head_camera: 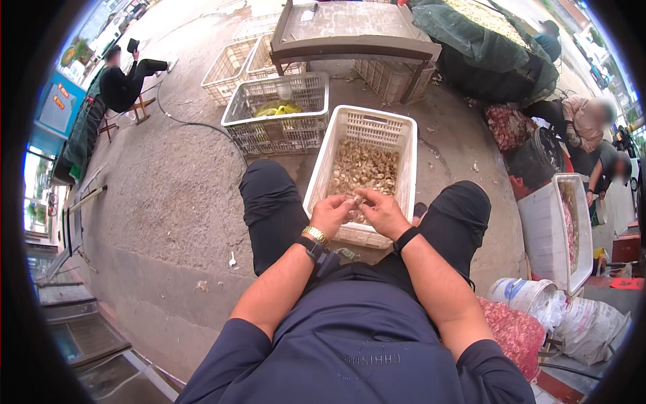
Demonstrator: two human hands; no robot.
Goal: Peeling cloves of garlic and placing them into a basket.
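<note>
Between my knees stands a white plastic crate with slotted walls, its bottom covered with small brownish-white pieces that look like garlic cloves. My left hand and my right hand meet above its near part. A small pale piece, apparently a garlic clove, is pinched between the fingertips of both hands. The fingers partly cover it. On my left wrist are a gold-coloured bracelet and a dark band; another dark band circles my right wrist.
Ahead are a grey crate holding a yellow bag and a wooden-framed table. A hose crosses the ground. At right stand a white bin, a red mesh sack and a bucket. Several people are nearby.
</note>
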